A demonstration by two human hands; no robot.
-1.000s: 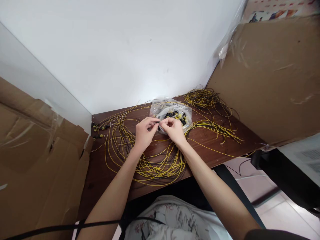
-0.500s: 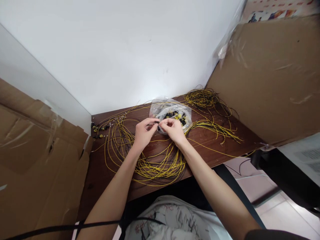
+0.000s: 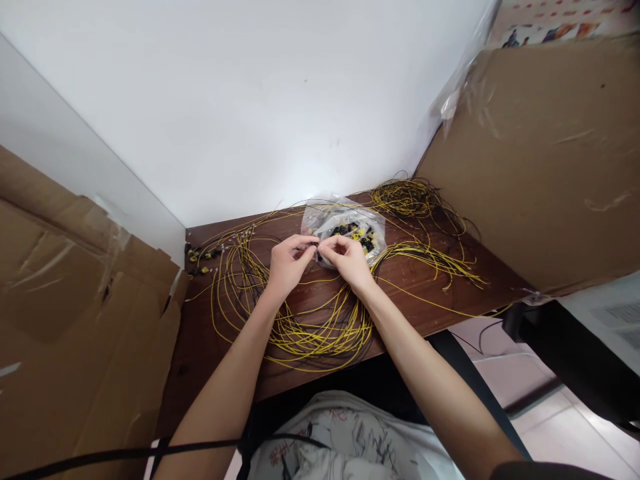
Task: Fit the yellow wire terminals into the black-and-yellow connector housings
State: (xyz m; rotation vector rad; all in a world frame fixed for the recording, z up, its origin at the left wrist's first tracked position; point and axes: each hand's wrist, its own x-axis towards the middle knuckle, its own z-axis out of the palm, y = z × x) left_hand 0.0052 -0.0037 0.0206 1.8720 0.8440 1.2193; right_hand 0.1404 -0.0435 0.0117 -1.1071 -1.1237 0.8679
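Observation:
My left hand [image 3: 291,262] and my right hand [image 3: 349,257] meet fingertip to fingertip over the brown table. The left thumb and forefinger pinch a small dark piece, mostly hidden by the fingers. My right hand is pinched too, right beside it; what lies between its tips is too small to make out. Just behind the hands sits an open clear plastic bag [image 3: 325,212] with black and yellow connectors [image 3: 356,235] in it. Under my wrists a big loop of yellow and black wires [image 3: 310,340] is spread out.
Several connectors [image 3: 200,255] lie at the table's left end. A tangled wire coil [image 3: 406,198] rests at the back right, with loose wire ends [image 3: 453,265] before it. Cardboard stands left [image 3: 75,320] and right [image 3: 540,167]; a white wall [image 3: 280,107] rises behind.
The view has shifted very slightly. Both hands keep the same pinched pose, and nothing else has visibly moved.

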